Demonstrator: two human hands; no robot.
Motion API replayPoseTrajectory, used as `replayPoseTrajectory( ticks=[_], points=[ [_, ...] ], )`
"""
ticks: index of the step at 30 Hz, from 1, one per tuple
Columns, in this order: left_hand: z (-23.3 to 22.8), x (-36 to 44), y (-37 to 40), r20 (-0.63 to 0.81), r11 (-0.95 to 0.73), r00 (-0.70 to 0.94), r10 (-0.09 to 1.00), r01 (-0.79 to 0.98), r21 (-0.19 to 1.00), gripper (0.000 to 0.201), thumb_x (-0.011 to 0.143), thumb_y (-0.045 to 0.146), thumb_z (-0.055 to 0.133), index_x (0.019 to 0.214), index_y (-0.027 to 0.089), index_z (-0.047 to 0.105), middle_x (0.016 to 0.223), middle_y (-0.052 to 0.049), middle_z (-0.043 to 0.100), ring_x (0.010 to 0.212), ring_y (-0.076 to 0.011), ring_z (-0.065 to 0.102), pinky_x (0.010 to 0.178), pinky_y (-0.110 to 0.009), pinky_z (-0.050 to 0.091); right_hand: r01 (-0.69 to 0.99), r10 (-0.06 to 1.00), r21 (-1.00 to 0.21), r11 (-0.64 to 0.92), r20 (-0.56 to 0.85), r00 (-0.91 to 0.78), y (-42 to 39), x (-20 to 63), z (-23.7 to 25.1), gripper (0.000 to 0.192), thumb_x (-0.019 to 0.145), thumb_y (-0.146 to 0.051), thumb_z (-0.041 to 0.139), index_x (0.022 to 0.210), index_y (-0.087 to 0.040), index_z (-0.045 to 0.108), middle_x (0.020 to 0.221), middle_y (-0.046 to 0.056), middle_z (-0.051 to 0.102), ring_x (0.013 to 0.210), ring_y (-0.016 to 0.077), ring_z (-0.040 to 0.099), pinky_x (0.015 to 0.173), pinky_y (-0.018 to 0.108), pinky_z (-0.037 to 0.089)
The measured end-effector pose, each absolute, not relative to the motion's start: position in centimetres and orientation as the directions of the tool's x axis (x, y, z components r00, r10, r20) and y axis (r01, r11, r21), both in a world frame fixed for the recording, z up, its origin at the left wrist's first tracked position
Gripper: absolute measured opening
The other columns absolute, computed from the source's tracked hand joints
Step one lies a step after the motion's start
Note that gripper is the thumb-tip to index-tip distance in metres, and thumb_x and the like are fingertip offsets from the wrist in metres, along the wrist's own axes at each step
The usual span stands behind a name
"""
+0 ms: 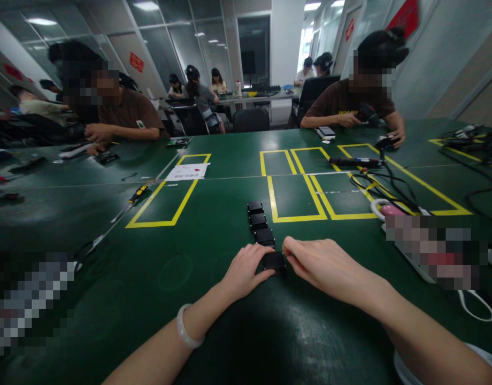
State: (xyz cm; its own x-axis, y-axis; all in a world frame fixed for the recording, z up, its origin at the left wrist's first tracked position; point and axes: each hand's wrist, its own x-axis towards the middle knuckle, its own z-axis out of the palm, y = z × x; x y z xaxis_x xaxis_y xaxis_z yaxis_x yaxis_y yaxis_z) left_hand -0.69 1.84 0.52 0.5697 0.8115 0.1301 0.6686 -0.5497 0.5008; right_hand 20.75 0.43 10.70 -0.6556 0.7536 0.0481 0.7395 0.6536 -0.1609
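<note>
**Matt green mat, glossy black plastic**

Smooth dark green table mat (214, 321), rubbery in look, faintly sheened under the ceiling lights, marked with flat yellow tape rectangles (168, 198). Small square black plastic blocks (266, 235) in a row, glossy on top, the nearest (275, 261) pinched between bare left hand (246, 270) and bare right hand (322, 264). Pale polished stone-like bangle (185, 327) on the left wrist, smooth and milky. White matt paper sheet (187, 171). Black rubber-coated cables (384, 184), dull. Screwdriver with yellow-and-black plastic handle and thin metal shaft (129, 206).
</note>
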Motion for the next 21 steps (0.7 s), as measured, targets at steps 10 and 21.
replayPoseTrajectory(
  ticks=[10,21],
  points=[
    [0.53,-0.70,1.79,0.129,-0.547,0.568,0.813,0.667,0.506,0.035,0.089,0.038,0.059,0.121,0.025,0.050,0.114,-0.004,0.058,0.101,-0.0235,0.053,0.086,-0.036,0.042,0.773,0.778,-0.106,0.625,0.004,-0.629,0.54,20.64,10.66,0.010,0.097,-0.026,0.037,0.094,-0.021,0.045,0.073,-0.001,0.064,0.060,0.0152,0.061,0.048,0.027,0.018],
    [0.33,-0.76,1.89,0.128,-0.554,0.576,0.807,0.665,0.501,0.038,0.089,0.039,0.060,0.122,0.025,0.049,0.117,-0.004,0.057,0.103,-0.0240,0.052,0.087,-0.036,0.041,0.757,0.768,-0.160,0.634,0.017,-0.640,0.38,20.74,10.78,0.010,0.097,-0.030,0.038,0.095,-0.021,0.042,0.078,-0.001,0.063,0.066,0.0167,0.063,0.050,0.027,0.022]
  ],
)
